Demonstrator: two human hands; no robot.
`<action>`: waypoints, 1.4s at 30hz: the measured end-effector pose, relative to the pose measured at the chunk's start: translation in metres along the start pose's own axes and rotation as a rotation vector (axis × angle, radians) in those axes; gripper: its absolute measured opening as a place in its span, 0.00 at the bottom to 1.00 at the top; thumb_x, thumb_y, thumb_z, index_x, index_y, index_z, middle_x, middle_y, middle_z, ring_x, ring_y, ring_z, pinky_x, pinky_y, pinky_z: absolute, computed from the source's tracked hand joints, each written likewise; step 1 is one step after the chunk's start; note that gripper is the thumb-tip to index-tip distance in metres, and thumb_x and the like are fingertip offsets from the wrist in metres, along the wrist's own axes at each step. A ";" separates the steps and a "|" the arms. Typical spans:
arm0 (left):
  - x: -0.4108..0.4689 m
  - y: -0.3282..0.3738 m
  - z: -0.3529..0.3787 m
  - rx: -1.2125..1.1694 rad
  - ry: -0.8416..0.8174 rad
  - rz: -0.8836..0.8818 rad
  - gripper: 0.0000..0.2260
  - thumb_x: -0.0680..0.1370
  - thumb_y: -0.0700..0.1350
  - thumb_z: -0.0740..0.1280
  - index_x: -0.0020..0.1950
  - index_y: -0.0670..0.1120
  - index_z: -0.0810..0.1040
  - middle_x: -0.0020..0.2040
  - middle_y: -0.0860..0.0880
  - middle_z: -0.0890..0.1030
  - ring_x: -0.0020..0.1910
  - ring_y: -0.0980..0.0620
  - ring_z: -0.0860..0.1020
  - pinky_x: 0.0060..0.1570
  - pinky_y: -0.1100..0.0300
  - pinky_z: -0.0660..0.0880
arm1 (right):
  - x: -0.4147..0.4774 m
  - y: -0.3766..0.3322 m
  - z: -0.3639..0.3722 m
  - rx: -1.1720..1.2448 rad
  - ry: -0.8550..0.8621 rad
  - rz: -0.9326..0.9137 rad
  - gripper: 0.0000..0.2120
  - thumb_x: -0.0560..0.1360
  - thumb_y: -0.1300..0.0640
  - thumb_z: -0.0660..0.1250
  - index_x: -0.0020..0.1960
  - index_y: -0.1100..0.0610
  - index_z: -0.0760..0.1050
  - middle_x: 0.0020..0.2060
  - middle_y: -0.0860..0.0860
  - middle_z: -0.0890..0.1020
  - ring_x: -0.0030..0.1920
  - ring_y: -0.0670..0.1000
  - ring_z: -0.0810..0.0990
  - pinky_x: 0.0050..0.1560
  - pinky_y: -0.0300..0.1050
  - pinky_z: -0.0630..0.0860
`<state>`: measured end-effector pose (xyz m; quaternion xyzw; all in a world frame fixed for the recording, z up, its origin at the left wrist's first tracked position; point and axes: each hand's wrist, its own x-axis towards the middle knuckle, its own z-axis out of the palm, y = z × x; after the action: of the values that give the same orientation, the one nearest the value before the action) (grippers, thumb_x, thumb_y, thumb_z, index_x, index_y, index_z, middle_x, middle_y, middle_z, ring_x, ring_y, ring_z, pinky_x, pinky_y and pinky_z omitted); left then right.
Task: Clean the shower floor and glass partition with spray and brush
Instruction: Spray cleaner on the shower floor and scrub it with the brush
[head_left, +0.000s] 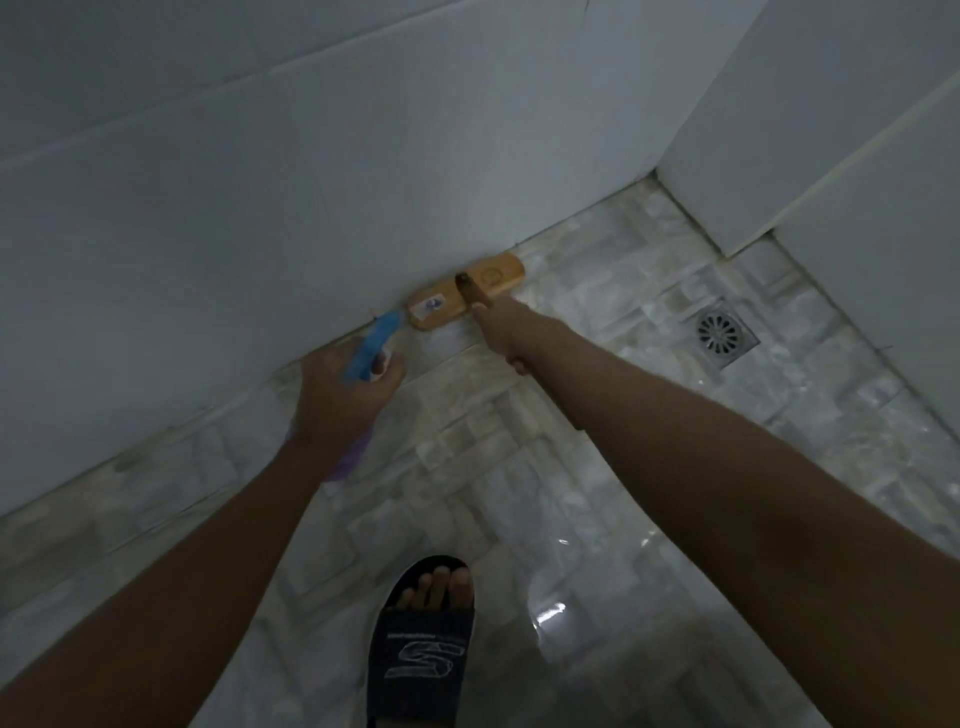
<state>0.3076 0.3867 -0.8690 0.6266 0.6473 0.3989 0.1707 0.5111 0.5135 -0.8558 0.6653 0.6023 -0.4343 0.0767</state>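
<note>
A wooden brush head (464, 297) rests on the wet tiled shower floor (597, 467), pressed against the foot of the white wall. My right hand (506, 332) grips its dark handle just behind the head. A spray bottle (370, 348) with a blue nozzle and purple body sits in my left hand (343, 395), its nozzle aimed at the floor-wall joint left of the brush. Most of the bottle is hidden by that hand. No glass partition shows in this view.
A round metal floor drain (721, 332) lies to the right of the brush. White tiled walls (260, 182) meet in a corner at the upper right. A foot in a dark slipper (423, 639) stands at the bottom centre.
</note>
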 end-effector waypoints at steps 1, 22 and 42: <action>0.001 -0.001 -0.002 0.004 0.007 -0.001 0.10 0.75 0.42 0.75 0.36 0.42 0.78 0.30 0.48 0.78 0.27 0.49 0.76 0.32 0.57 0.75 | 0.002 -0.006 0.001 0.013 -0.011 0.013 0.26 0.83 0.41 0.50 0.69 0.59 0.68 0.49 0.59 0.78 0.34 0.56 0.77 0.28 0.42 0.73; -0.008 -0.006 -0.014 -0.037 0.113 -0.060 0.09 0.76 0.42 0.73 0.38 0.41 0.79 0.31 0.47 0.78 0.27 0.49 0.76 0.31 0.55 0.75 | -0.029 -0.034 0.037 0.124 -0.025 0.002 0.24 0.84 0.42 0.50 0.71 0.57 0.68 0.55 0.60 0.78 0.36 0.54 0.76 0.29 0.42 0.72; -0.007 -0.002 -0.016 0.021 0.102 -0.063 0.10 0.76 0.43 0.72 0.37 0.41 0.78 0.30 0.47 0.77 0.26 0.49 0.74 0.30 0.59 0.72 | -0.034 -0.020 0.048 0.182 0.000 0.011 0.26 0.84 0.43 0.49 0.72 0.59 0.68 0.61 0.61 0.77 0.44 0.55 0.75 0.42 0.47 0.72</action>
<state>0.2953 0.3756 -0.8625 0.5868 0.6787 0.4178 0.1433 0.4739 0.4642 -0.8540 0.6727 0.5568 -0.4869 0.0182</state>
